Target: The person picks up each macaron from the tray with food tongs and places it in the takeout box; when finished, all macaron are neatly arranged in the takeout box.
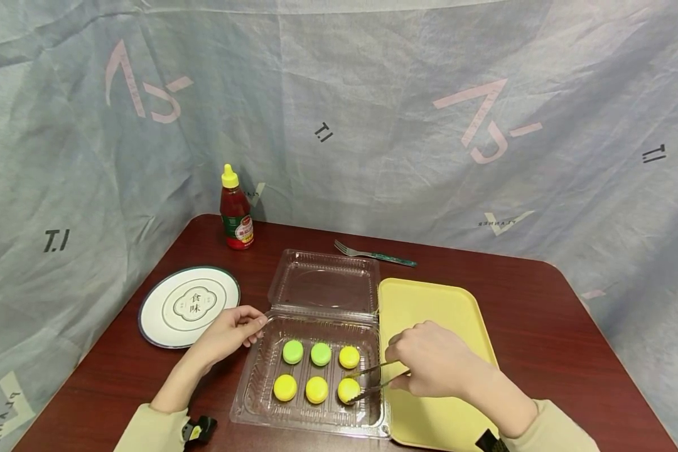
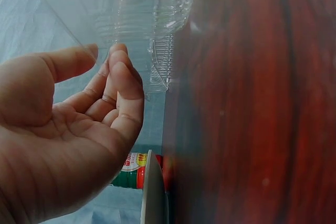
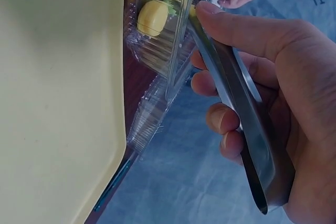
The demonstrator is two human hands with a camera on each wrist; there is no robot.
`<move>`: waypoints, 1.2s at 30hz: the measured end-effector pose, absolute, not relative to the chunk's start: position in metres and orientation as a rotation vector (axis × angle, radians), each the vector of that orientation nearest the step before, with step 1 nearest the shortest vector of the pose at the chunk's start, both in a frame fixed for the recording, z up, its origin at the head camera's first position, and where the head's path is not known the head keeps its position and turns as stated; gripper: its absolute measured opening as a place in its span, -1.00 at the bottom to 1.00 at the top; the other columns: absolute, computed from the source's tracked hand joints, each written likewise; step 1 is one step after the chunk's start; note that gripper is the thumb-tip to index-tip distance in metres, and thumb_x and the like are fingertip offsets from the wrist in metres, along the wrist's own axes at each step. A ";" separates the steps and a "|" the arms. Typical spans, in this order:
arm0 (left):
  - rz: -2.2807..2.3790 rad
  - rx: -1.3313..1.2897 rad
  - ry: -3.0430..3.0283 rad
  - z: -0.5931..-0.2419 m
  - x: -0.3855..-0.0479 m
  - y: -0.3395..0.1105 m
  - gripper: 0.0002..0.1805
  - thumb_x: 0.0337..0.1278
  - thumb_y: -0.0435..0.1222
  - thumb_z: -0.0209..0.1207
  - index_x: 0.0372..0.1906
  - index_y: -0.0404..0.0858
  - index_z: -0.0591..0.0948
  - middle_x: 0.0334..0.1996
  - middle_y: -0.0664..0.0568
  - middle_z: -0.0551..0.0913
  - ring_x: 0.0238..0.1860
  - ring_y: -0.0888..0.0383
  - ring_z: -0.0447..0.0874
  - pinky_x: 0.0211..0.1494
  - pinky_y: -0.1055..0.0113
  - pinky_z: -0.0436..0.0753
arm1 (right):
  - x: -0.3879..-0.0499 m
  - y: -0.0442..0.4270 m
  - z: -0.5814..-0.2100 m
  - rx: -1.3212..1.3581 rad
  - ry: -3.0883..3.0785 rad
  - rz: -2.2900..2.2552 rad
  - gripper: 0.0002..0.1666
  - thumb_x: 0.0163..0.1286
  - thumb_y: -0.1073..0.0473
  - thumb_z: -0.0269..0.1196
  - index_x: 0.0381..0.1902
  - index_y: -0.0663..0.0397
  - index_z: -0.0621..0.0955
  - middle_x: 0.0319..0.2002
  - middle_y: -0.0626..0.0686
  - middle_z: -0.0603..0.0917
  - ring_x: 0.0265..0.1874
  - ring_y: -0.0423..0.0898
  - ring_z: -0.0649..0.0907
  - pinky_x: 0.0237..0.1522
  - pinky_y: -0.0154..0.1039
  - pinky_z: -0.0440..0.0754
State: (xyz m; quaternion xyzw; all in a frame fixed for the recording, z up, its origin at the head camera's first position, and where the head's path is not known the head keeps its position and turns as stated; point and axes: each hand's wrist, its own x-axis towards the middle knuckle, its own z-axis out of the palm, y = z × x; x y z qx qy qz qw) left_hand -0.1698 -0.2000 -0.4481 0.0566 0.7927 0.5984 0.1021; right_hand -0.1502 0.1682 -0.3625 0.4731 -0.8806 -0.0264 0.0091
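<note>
A clear plastic box (image 1: 311, 422) lies with its lid folded back. In it sit two green macarons (image 1: 292, 351) and several yellow macarons (image 1: 285, 388), set in two rows. My left hand (image 1: 233, 333) pinches the box's left rim near the hinge, thumb and fingertips at the edge in the left wrist view. Metal tongs (image 3: 233, 82) are gripped in my right hand (image 1: 437, 361), thumb along one arm. Their spread tips lie around the front right yellow macaron (image 1: 348, 390), one tip at its near side and one behind it. Whether both tips touch it, I cannot tell.
A yellow tray (image 1: 429, 301) lies right of the box, beneath my right hand. Left of the box is a white plate (image 1: 164, 307) with a dark rim. Toward the back stand a red sauce bottle (image 1: 236, 207) and a fork (image 1: 373, 254) lying flat.
</note>
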 end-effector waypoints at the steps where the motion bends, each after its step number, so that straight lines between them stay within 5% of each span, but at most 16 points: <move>1: 1.766 0.168 2.342 -0.448 -0.170 -0.200 -0.78 0.41 -0.30 0.15 -0.11 -0.44 0.60 -0.43 -0.04 0.60 -0.42 0.13 0.52 -0.35 0.32 0.61 | -0.150 0.168 -0.363 1.475 -2.756 -0.081 -0.62 -0.04 -0.08 0.54 -0.67 -0.28 0.49 -0.65 -0.39 0.32 -0.72 -0.41 0.28 -0.60 -0.26 0.43; 18: 1.770 0.161 2.336 -0.448 -0.170 -0.200 -0.78 0.41 -0.31 0.15 -0.11 -0.45 0.60 -0.43 -0.04 0.60 -0.42 0.13 0.52 -0.35 0.32 0.61 | -0.148 0.164 -0.364 1.434 -2.798 -0.076 -0.62 -0.04 -0.09 0.54 -0.67 -0.26 0.51 -0.64 -0.38 0.35 -0.70 -0.40 0.31 -0.59 -0.27 0.43; 26: 1.773 0.160 2.338 -0.449 -0.171 -0.200 -0.79 0.41 -0.34 0.14 -0.12 -0.47 0.60 -0.44 -0.04 0.60 -0.43 0.13 0.52 -0.35 0.33 0.61 | -0.148 0.166 -0.363 1.441 -2.771 -0.068 -0.73 -0.05 -0.11 0.55 -0.53 -0.18 0.68 -0.57 -0.32 0.54 -0.65 -0.37 0.45 -0.53 -0.21 0.53; 36: 1.772 0.162 2.340 -0.449 -0.170 -0.200 -0.80 0.41 -0.35 0.14 -0.12 -0.47 0.60 -0.44 -0.03 0.60 -0.42 0.13 0.52 -0.35 0.33 0.61 | -0.147 0.173 -0.356 1.431 -2.752 -0.004 -0.66 -0.01 -0.12 0.53 -0.59 -0.22 0.56 -0.61 -0.37 0.36 -0.67 -0.44 0.33 -0.61 -0.34 0.35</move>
